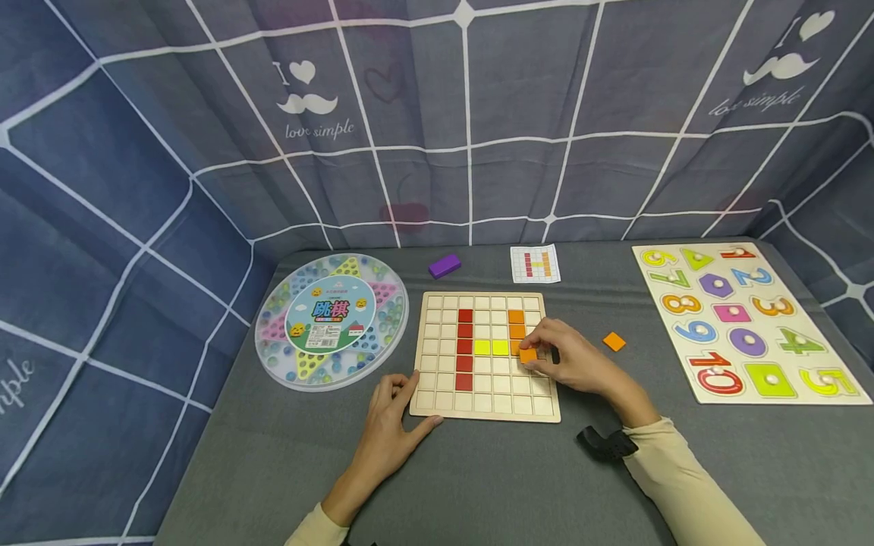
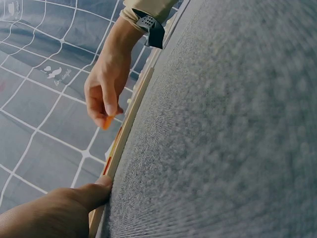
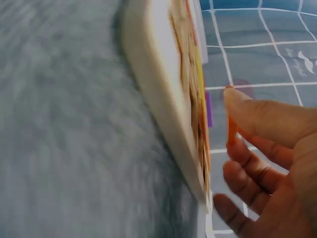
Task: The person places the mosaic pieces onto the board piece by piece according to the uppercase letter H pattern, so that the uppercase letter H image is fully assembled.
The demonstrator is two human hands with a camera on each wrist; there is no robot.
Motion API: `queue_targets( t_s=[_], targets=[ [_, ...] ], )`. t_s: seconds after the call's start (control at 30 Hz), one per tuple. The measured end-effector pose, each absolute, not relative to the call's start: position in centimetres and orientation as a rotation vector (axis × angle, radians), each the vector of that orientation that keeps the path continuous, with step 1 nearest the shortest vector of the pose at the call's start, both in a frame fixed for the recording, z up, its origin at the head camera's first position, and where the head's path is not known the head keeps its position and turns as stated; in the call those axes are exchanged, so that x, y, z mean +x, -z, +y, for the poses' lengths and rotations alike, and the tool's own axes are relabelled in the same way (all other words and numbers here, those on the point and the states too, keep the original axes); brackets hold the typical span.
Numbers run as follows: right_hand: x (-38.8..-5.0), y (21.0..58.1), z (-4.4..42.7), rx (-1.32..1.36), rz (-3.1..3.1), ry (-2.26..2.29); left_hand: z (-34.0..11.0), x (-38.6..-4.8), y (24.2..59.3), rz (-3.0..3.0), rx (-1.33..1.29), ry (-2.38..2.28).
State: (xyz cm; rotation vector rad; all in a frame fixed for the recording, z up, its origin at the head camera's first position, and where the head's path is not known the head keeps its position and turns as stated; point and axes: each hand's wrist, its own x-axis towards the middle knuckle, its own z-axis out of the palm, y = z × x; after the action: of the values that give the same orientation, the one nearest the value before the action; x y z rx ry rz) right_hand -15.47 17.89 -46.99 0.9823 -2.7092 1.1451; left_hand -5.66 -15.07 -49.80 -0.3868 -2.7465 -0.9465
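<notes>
A wooden grid board (image 1: 482, 406) lies on the table with a red column, two yellow tiles (image 1: 491, 347) and orange tiles (image 1: 516, 324) in its cells. Between thumb and fingertips my right hand (image 1: 570, 356) pinches an orange square tile (image 1: 528, 356) over the board, just below the orange column. The right wrist view shows this tile (image 3: 231, 130) on edge, apart from the board. My left hand (image 1: 392, 425) rests at the board's near left corner, the thumb touching the front edge and a finger the left edge. Another orange tile (image 1: 614, 342) lies right of the board.
Behind the board are a purple block (image 1: 444, 265) and a small pattern card (image 1: 536, 264). A round Chinese checkers box (image 1: 331, 322) stands at left. At right lies a number-and-shape puzzle board (image 1: 751, 326). A patterned curtain (image 1: 519, 98) hangs behind the table.
</notes>
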Motion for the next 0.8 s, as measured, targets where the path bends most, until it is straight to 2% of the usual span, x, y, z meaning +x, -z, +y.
queue_targets(
  t_s=[0.8],
  targets=[
    [-15.3, 47.8, 16.6, 1.011, -2.751, -1.075, -15.0, -5.8, 49.8, -2.747, -0.384, 0.958]
  ],
)
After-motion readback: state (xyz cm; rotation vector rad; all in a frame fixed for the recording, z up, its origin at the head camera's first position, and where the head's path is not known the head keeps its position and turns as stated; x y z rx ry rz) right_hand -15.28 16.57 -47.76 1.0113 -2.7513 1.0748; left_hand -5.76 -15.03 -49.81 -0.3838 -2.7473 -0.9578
